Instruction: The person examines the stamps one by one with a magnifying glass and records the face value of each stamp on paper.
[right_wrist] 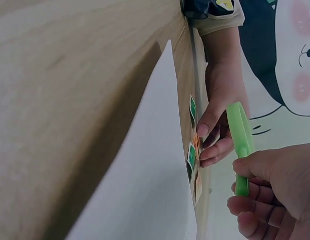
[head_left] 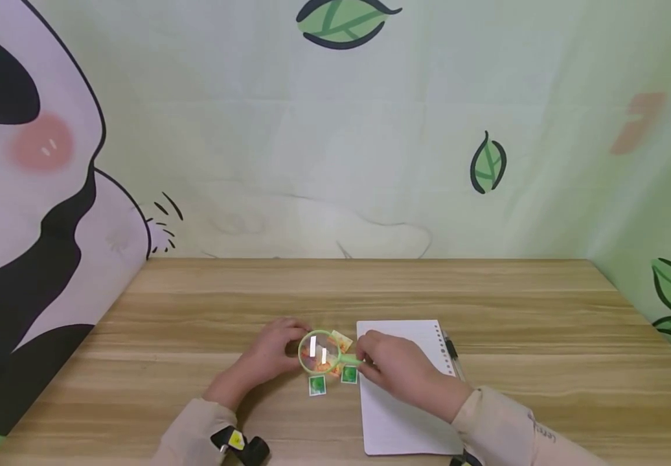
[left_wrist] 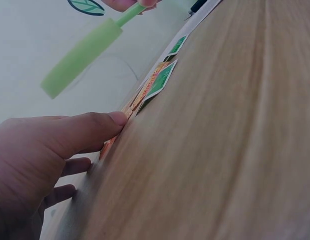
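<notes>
In my right hand (head_left: pixel 402 369) a green magnifying glass (head_left: pixel 319 353) is held by its handle, pinched between thumb and fingers. Its round lens hovers above several small stamps, clear of the wood in the left wrist view. My left hand (head_left: pixel 271 353) lies beside the stamps, its thumb tip at the edge of an orange stamp (right_wrist: pixel 196 142), fingers loosely bent on the tabletop. Nearer to me are two green stamps, one on the left (head_left: pixel 317 386) and one on the right (head_left: pixel 350 374). Behind the lens lies a yellowish stamp (head_left: pixel 343 340).
White ring-holed paper (head_left: pixel 399 421) lies under and beside my right hand. A black-capped pen (head_left: pixel 451 349) rests along its right edge. The wood-grain table (head_left: pixel 242 285) ends at a printed backdrop (head_left: pixel 242 129) with a panda and leaves.
</notes>
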### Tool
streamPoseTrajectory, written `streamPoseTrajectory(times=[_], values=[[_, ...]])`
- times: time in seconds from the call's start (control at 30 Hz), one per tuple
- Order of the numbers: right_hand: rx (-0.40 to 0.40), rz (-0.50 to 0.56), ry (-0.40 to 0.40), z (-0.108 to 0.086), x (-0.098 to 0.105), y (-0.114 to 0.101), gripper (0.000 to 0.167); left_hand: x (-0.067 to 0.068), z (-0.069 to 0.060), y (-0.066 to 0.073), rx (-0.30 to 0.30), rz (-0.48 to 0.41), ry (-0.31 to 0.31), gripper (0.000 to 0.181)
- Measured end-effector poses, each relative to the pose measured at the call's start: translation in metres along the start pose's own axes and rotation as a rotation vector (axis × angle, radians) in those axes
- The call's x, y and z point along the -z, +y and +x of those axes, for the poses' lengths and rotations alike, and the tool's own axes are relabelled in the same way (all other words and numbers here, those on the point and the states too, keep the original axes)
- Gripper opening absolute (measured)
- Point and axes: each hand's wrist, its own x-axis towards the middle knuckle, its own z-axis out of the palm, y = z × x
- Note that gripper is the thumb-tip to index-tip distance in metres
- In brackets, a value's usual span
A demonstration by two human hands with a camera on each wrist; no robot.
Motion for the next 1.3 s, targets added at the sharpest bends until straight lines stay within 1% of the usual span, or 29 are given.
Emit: streamPoseTrajectory(times=[0.1,0.3,0.4,0.6,0.67,0.77,0.83,0.9,1.07,1.2,1.3], values=[[0.007,-0.013,0.002,-0.002,0.0,0.0,0.01,0.0,0.0,-0.001,-0.024,0.02,-0.003,0.036],[0.013,-0.025,-0.002,-0.004,-0.001,0.0,0.011,-0.001,0.0,-0.001,-0.045,0.017,-0.002,0.037],[0.013,-0.025,-0.001,-0.004,-0.001,0.0,0.012,-0.001,0.0,-0.001,-0.045,0.003,0.001,0.037],[0.014,-0.026,0.0,-0.004,-0.001,0.0,0.012,-0.002,0.0,0.001,-0.046,0.013,-0.001,0.037],[0.017,-0.024,0.0,-0.004,-0.001,0.0,0.012,-0.003,0.0,0.001,-0.039,0.017,-0.002,0.037],[0.024,-0.022,0.006,-0.004,0.0,0.001,0.011,-0.003,0.0,0.001,-0.022,0.0,-0.004,0.038],[0.029,-0.02,0.017,-0.003,0.002,0.002,0.011,-0.003,0.0,0.0,-0.016,0.0,0.002,0.038],[0.029,-0.02,0.029,-0.003,0.004,0.003,0.011,-0.002,0.001,0.0,-0.023,0.005,0.008,0.038],[0.011,-0.008,0.043,-0.004,0.012,0.006,0.011,-0.001,0.001,0.001,-0.062,0.049,0.021,0.037],[-0.01,0.004,0.055,-0.006,0.021,0.009,0.01,0.002,0.001,0.003,-0.044,0.035,0.008,0.04],[-0.019,0.006,0.077,-0.008,0.027,0.011,0.01,0.004,0.001,0.007,-0.035,0.033,0.011,0.038]])
